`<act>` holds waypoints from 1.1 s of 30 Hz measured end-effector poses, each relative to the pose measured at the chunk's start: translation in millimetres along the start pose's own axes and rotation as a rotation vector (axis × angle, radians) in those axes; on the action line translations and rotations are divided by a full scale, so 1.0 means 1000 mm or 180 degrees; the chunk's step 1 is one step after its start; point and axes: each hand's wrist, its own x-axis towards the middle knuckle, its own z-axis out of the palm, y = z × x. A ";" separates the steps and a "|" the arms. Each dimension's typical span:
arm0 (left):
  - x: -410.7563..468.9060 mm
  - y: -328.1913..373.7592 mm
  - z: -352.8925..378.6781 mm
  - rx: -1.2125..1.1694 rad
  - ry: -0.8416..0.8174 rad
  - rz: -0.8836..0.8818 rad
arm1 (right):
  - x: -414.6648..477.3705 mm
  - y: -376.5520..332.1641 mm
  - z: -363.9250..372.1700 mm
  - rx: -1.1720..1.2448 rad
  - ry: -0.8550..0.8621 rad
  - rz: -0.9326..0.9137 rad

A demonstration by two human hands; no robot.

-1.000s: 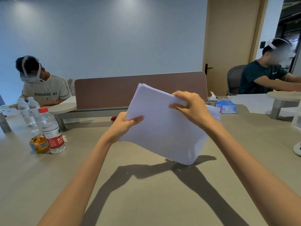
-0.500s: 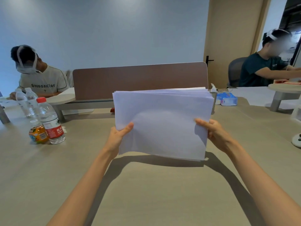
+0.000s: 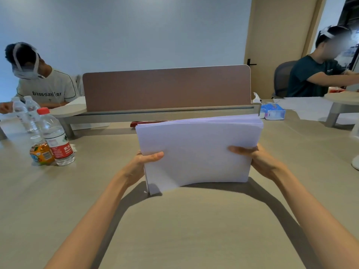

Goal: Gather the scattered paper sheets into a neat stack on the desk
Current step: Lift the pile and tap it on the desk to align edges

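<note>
A thick stack of white paper sheets [image 3: 196, 150] stands on its long edge on the beige desk [image 3: 184, 230], leaning slightly away from me. Its lower left corner touches the desk, while the bottom edge bows upward in the middle. My left hand [image 3: 144, 162] grips the stack's left side, thumb across the front sheet. On the right side, my right hand [image 3: 252, 158] holds the stack, thumb lying on the front. The fingers of both hands are hidden behind the paper.
Three bottles [image 3: 55, 136] stand at the left. A brown divider panel [image 3: 167, 87] runs across the back of the desk, with a blue tissue pack [image 3: 273, 112] at its right end. One person [image 3: 41, 82] sits back left, another [image 3: 314, 72] back right.
The stack went from tilted in the air, to held level, to lowered with its bottom edge on the desk. My right hand shifted from the top edge to the right side.
</note>
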 end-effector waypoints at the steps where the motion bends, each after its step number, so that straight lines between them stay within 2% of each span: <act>1: 0.002 0.004 -0.002 0.0023 -0.0028 0.0002 | 0.001 -0.001 0.001 -0.0026 -0.0008 -0.0011; 5: 0.013 0.022 -0.004 0.0045 -0.0133 0.0090 | 0.005 -0.010 0.003 -0.0070 0.0041 -0.0024; 10: 0.023 0.033 0.010 0.0039 0.0158 0.0367 | 0.009 -0.017 0.009 0.0046 0.0400 -0.0310; 13: 0.025 0.037 0.009 -0.0131 0.0356 0.0542 | 0.007 -0.023 0.002 0.0201 0.0392 -0.0391; 18: 0.024 0.011 0.006 -0.0194 0.0717 0.0507 | -0.001 -0.012 -0.005 0.0172 0.0162 -0.0201; 22: 0.026 0.006 0.023 -0.0170 0.0788 0.0425 | 0.001 -0.006 0.002 0.0205 0.0261 -0.0210; 27: 0.030 0.017 0.025 -0.0080 0.0990 0.0721 | 0.001 -0.006 0.003 0.0329 0.0381 -0.0323; 33: 0.019 -0.004 0.015 0.0184 0.1043 0.0728 | -0.002 0.005 0.004 0.0329 0.0433 -0.0118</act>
